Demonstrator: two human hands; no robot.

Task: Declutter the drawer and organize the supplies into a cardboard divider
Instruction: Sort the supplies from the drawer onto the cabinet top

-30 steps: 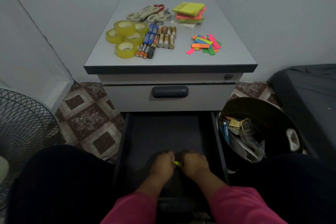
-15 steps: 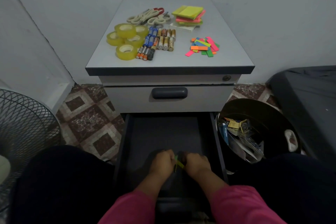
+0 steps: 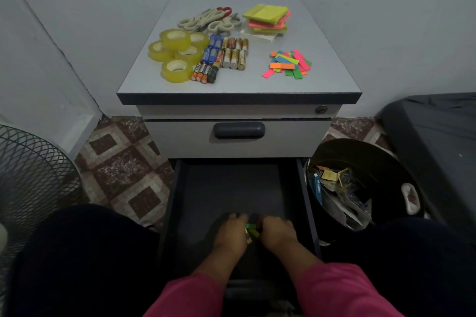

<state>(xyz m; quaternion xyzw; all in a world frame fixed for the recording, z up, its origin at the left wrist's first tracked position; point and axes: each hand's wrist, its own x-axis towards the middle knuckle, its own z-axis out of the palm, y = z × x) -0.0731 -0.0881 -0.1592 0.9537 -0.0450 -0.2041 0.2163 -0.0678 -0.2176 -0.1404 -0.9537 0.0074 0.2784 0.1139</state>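
Pinching from both sides, the left hand [image 3: 230, 235] and the right hand [image 3: 278, 233] meet over a few small green and yellow paper strips [image 3: 252, 231] at the near end of the open drawer [image 3: 229, 188]. Both sets of fingers are curled onto the strips, though exactly how many each hand holds is too dim to tell. The strips sit between the two hands, knuckles nearly touching, so neither hand is nearer. Their long axis seems to run slantwise, from far left to near right.

Beyond the grip, the drawer floor looks dark and bare. The matching pile of coloured strips [image 3: 289, 63] lies far and to the right on the cabinet top [image 3: 329, 80], well apart from the hands, so the right hand probably has the shorter reach there. No cardboard divider is in view.
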